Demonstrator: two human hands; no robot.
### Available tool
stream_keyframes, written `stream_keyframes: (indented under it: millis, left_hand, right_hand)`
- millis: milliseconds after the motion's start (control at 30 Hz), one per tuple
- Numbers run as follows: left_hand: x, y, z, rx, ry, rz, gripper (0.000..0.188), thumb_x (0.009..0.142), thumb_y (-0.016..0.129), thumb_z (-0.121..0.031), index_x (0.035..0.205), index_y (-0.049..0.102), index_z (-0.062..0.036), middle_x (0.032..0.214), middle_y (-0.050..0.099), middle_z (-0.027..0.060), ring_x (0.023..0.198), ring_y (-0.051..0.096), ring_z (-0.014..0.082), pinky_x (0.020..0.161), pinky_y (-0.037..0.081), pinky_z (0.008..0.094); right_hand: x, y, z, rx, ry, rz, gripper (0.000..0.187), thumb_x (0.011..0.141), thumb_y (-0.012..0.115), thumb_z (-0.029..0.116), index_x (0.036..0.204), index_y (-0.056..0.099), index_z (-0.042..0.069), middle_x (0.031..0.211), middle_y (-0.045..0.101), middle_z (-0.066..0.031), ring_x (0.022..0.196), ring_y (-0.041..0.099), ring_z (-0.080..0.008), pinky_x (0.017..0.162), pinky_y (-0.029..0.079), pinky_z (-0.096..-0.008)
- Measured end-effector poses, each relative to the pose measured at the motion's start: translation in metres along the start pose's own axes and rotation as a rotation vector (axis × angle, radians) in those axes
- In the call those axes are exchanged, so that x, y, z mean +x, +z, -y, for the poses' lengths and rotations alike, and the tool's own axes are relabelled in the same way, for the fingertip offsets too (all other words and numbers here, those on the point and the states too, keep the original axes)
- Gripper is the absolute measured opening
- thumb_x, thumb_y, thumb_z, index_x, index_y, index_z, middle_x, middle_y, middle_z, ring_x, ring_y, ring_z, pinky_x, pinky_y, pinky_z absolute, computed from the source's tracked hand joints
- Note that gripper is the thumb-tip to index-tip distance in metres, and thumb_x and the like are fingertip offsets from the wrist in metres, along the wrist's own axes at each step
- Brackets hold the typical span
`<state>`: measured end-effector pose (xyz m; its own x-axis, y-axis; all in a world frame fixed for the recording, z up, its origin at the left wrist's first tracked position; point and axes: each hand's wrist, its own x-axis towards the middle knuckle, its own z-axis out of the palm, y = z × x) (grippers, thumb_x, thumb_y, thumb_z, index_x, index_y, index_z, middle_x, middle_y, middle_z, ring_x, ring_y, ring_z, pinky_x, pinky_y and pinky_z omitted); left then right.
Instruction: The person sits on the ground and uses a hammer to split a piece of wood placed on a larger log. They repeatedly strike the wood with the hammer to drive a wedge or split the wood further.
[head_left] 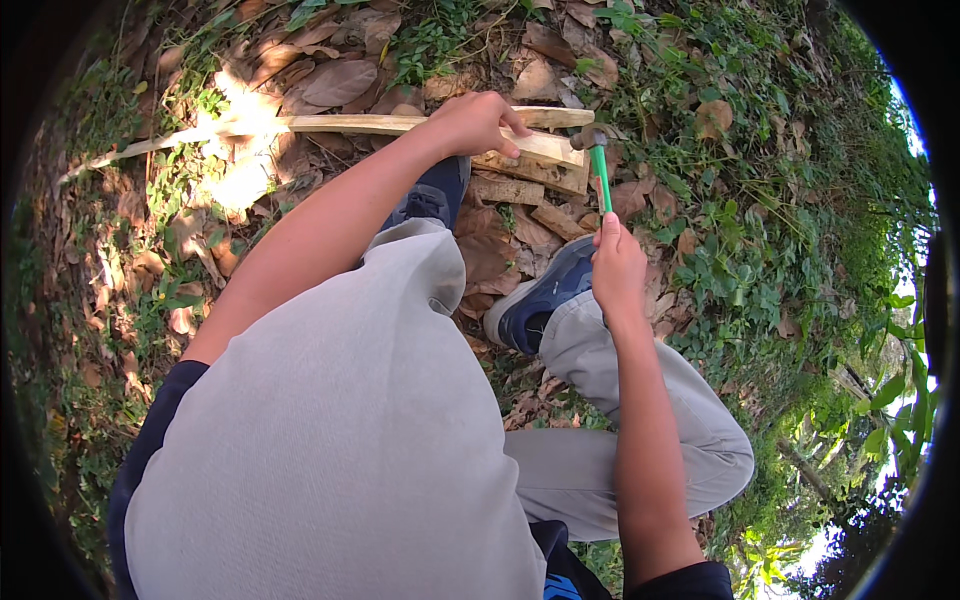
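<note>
My left hand (478,122) presses down on a pale wooden slat (350,124) that runs left across the leaf-strewn ground. Its right end lies over a short stack of wood pieces (520,180). My right hand (618,268) grips the green handle of a hammer (598,160). The hammer's metal head sits at the slat's right end, just right of my left fingers. My knees in grey trousers fill the lower middle, and a blue shoe (545,295) rests beside my right hand.
Dry brown leaves (330,80) cover the ground on the left and top. Green creeping plants (780,200) spread over the right side. More wood offcuts (560,220) lie under the slat's end.
</note>
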<state>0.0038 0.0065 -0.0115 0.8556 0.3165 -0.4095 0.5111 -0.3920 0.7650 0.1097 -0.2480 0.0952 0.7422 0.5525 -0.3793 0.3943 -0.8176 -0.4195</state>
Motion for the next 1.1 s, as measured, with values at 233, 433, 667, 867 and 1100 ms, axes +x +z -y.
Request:
stream_keyframes:
  millis: [233,433,667,867,1100]
  left_hand:
    - [-0.005,-0.003,0.004,-0.033,0.027,-0.005,0.043,0.079,0.088,-0.03,0.12,0.079,-0.0284,0.122,0.074,0.0127,0.118,0.068,0.0314,0.1,0.052,0.0425]
    - [0.001,-0.001,0.001,-0.032,0.001,0.009,0.043,0.079,0.088,-0.029,0.121,0.078,-0.0275,0.121,0.075,0.013,0.117,0.068,0.0313,0.101,0.051,0.0426]
    - [-0.005,-0.003,-0.002,-0.016,-0.02,0.003,0.044,0.078,0.088,-0.029,0.121,0.079,-0.027,0.123,0.074,0.0132,0.118,0.068,0.0315,0.102,0.051,0.0422]
    - [-0.007,-0.007,-0.005,-0.029,-0.039,0.006,0.044,0.078,0.088,-0.029,0.121,0.079,-0.0268,0.122,0.074,0.0143,0.118,0.068,0.0318,0.101,0.051,0.0423]
    - [-0.006,-0.003,-0.003,0.022,-0.008,-0.01,0.042,0.078,0.088,-0.028,0.119,0.079,-0.0275,0.123,0.073,0.014,0.117,0.068,0.0329,0.102,0.051,0.044]
  right_hand:
    - [-0.003,-0.049,0.06,0.337,-0.046,-0.17,0.048,0.113,0.041,0.037,0.084,0.059,0.002,0.061,0.049,-0.0035,0.055,0.045,-0.0115,0.052,0.035,-0.0313]
    - [-0.007,-0.006,0.009,0.089,-0.127,-0.165,0.048,0.113,0.04,0.037,0.089,0.06,0.0,0.062,0.053,-0.0108,0.056,0.05,-0.0196,0.055,0.04,-0.0372]
    - [-0.007,-0.033,0.05,0.082,-0.009,-0.085,0.053,0.112,0.041,0.039,0.084,0.062,-0.001,0.063,0.055,-0.0133,0.057,0.053,-0.0242,0.058,0.042,-0.0399]
    - [-0.005,-0.039,0.05,0.289,-0.147,-0.218,0.046,0.113,0.041,0.036,0.09,0.058,0.0,0.061,0.051,-0.0121,0.053,0.05,-0.0247,0.053,0.038,-0.0399]
    - [-0.009,-0.002,0.01,0.029,0.077,0.011,0.05,0.112,0.041,0.039,0.092,0.062,-0.002,0.075,0.064,-0.0217,0.069,0.062,-0.0349,0.067,0.046,-0.0444]
